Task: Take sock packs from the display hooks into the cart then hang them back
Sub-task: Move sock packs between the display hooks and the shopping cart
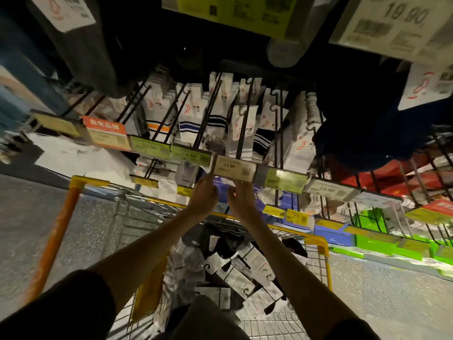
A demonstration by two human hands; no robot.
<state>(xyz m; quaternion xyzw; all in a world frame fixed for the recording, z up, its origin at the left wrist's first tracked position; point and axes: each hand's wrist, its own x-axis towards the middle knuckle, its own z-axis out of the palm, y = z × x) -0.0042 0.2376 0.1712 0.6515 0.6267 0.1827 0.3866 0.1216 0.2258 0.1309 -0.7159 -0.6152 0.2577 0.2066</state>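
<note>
- The left hand [204, 195] is raised to the left edge of the 13.90 price tag [234, 168]. Seen from behind, I cannot tell whether its fingers are curled on anything.
- The right hand [241, 200] is just beside it under the same tag, and its grip is equally hidden. No pack shows clearly between the hands.
- Risk: working blind under the tag, a hanger loop could miss the hook [245, 114] and the pack would drop.
- Risk: the hanging sock packs [242, 128] are crowded, so a nudge could knock neighbours loose or put a pack on the wrong hook.
- A loose pile of sock packs [255, 263], some dark and some white, lies tangled in the cart [323, 244] below, so many are not yet rehung.
</note>
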